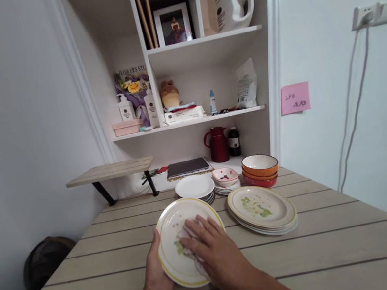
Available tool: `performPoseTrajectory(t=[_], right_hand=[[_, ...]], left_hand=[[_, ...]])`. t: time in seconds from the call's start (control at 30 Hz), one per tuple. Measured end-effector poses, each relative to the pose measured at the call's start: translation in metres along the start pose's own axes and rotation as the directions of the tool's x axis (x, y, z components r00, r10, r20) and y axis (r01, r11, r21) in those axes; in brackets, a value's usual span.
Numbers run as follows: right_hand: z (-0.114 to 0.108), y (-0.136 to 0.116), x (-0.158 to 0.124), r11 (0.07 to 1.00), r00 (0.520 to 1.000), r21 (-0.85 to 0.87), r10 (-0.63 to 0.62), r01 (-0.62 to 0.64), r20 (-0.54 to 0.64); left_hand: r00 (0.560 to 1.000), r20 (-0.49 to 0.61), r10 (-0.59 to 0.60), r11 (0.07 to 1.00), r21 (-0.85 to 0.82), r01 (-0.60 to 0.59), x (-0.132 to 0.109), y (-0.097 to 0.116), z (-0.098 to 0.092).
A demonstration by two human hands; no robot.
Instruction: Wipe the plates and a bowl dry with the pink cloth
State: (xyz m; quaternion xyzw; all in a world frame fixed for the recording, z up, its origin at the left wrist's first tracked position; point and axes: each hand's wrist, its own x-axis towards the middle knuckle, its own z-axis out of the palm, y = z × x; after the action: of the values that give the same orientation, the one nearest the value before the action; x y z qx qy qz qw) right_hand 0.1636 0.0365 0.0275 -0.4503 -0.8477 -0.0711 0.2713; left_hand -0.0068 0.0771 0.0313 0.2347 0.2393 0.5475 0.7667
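A round cream plate (pixel 175 263) with a yellow rim and a green leaf print is tilted up toward me above the table. My left hand (pixel 156 270) grips its left edge, thumb on the rim and the other fingers hidden behind. Across the plate's face lies my right hand (pixel 214 251), pressing a pale, crumpled cloth (pixel 198 264) against it; the cloth shows only in part under the fingers. To the right, a stack of oval plates (pixel 262 208) with similar leaf prints rests on the table.
Behind the plate stand a stack of white plates (pixel 195 186), small dishes topped by a strawberry-patterned bowl (pixel 225 175), and orange and red bowls (pixel 260 168). A low raised shelf (pixel 110 171) is at left. Farther back are a red jug (pixel 218 144) and a dark laptop (pixel 187 167).
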Motion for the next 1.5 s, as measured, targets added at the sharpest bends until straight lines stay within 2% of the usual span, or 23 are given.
performPoseTrajectory(t=[0.1,0.17,0.27,0.37,0.43,0.5,0.6,0.7,0.8,0.87,0.93,1.07,1.13,1.2,1.27,1.33,1.43,1.5], right_hand=[[-0.001,-0.017,0.002,0.995,0.995,0.051,-0.089,0.087,0.036],[-0.001,-0.018,0.007,0.995,0.996,0.044,-0.087,0.085,0.031],[-0.002,-0.002,0.016,1.0,1.0,-0.014,0.014,-0.014,-0.024],[-0.007,0.024,0.02,0.981,0.979,-0.078,0.167,-0.177,-0.118],[-0.01,0.035,0.018,0.96,0.957,-0.103,0.244,-0.262,-0.157],[-0.01,0.038,0.013,0.952,0.952,-0.107,0.271,-0.287,-0.141],[-0.005,0.024,0.004,0.972,0.974,-0.064,0.222,-0.225,-0.053],[-0.001,-0.001,0.0,0.996,0.996,0.023,0.09,-0.091,0.007],[-0.001,-0.018,0.003,0.997,0.999,0.069,-0.036,0.035,0.023],[-0.002,-0.019,0.008,0.997,0.998,0.058,-0.052,0.05,0.032],[-0.003,-0.009,0.013,1.0,1.0,0.025,0.004,-0.005,0.031],[-0.008,0.024,0.019,0.974,0.976,-0.074,0.212,-0.215,-0.048],[-0.01,0.036,0.018,0.943,0.948,-0.118,0.301,-0.312,-0.103],[-0.009,0.04,0.013,0.928,0.936,-0.135,0.335,-0.348,-0.111],[-0.006,0.033,0.006,0.942,0.95,-0.123,0.306,-0.312,-0.064],[-0.001,0.018,0.0,0.971,0.974,-0.08,0.225,-0.224,-0.001],[0.003,-0.008,-0.003,0.998,0.997,-0.004,0.067,-0.067,0.04],[0.004,-0.018,0.0,1.0,0.999,0.013,-0.001,0.001,0.036]], left_hand=[[0.997,-0.001,-0.074,0.995,0.061,0.074,0.0,0.0,-0.002],[0.987,0.009,-0.158,0.983,0.091,0.157,0.0,-0.001,-0.002],[0.967,0.06,-0.248,0.965,0.099,0.241,-0.001,-0.004,0.001],[0.954,0.103,-0.282,0.957,0.101,0.272,-0.002,-0.007,0.003],[0.956,0.102,-0.275,0.96,0.086,0.267,-0.003,-0.008,0.002],[0.97,0.104,-0.218,0.976,0.029,0.216,-0.001,-0.008,0.0],[0.99,0.113,-0.079,0.99,-0.107,0.091,0.006,-0.005,-0.007],[0.998,0.064,0.005,0.983,-0.182,0.007,0.013,-0.001,-0.018],[1.0,0.012,-0.004,0.987,-0.159,0.006,0.016,0.0,-0.024],[0.999,0.014,-0.048,0.994,-0.102,0.049,0.014,-0.001,-0.022],[0.992,0.048,-0.117,0.992,-0.044,0.119,0.011,-0.004,-0.016],[0.958,0.143,-0.248,0.968,-0.005,0.251,0.003,-0.009,-0.002],[0.956,0.147,-0.253,0.967,0.004,0.255,0.002,-0.01,0.0],[0.973,0.123,-0.194,0.981,0.001,0.195,0.002,-0.009,-0.002],[0.991,0.09,-0.103,0.994,-0.022,0.106,0.005,-0.008,-0.005],[0.998,0.057,-0.037,0.998,-0.05,0.04,0.008,-0.005,-0.009],[1.0,0.0,0.002,0.999,-0.05,-0.002,0.01,-0.001,-0.013],[1.0,-0.012,-0.013,1.0,-0.025,0.013,0.009,0.0,-0.013]])
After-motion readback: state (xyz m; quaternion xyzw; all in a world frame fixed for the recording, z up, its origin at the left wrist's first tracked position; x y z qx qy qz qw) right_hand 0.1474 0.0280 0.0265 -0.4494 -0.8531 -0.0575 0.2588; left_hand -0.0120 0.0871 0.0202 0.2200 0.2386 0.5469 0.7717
